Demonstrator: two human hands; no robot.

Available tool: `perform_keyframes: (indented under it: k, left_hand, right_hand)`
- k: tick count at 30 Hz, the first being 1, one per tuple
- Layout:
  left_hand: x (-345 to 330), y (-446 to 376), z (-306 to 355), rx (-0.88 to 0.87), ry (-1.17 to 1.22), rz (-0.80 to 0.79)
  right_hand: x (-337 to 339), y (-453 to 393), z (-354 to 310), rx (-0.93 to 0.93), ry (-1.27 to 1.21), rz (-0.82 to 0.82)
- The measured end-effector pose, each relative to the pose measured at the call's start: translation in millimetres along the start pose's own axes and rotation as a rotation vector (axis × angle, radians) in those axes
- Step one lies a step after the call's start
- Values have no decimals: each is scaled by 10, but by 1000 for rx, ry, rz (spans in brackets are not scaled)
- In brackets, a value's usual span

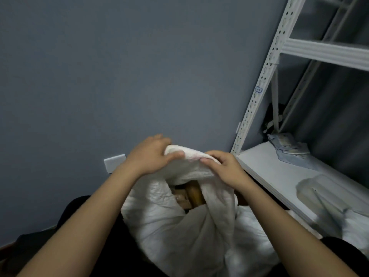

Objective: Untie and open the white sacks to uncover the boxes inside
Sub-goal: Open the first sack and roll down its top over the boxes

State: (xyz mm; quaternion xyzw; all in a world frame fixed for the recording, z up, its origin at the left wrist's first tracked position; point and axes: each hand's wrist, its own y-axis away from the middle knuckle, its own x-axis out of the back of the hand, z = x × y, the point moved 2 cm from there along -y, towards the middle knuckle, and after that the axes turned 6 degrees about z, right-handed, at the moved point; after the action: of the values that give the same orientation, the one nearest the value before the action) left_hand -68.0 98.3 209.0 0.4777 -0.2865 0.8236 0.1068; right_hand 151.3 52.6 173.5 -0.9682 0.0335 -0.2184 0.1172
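Both hands, left & right, are pinching the crumpled white woven sack's mouth w/ curled grip, pulling it apart, prob. to expose brown cardboard boxes showing inside, beside white metal shelf.

blue-grey wall fills left and centre of frame. white wall plate low on it. white slotted metal rack at right; crumpled pale cloth on its shelf.

Looks like a storeroom: white slotted metal shelving rack against a bare grey wall, bagged goods on its lowest shelf, white sacks beside it.
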Motion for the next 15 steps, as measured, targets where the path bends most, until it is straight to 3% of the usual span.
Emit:
perform_keyframes:
  k: [3, 6, 8, 11, 13, 15]
  left_hand:
    - [-159, -37, 182, -169, 89, -42]
    - [-175, -161, 2, 50, 228, -21]
    - [-207, -188, -60, 3, 11, 64]
    - [-409, -188, 158, -304, -200, 23]
    - [-436, -291, 102, -226, -165, -37]
    - [-433, -392, -68, -131, -182, 8]
  right_hand:
    - [-61, 48, 42, -195, -269, -130]
    - [6, 37, 183, -195, -135, -83]
    - [14, 51, 272, -184, -86, -19]
    - [-45, 74, 282, -305, -246, -108]
    - [-23, 35, 334, -309, -190, -75]
    - [16, 12, 392, -202, 60, 67]
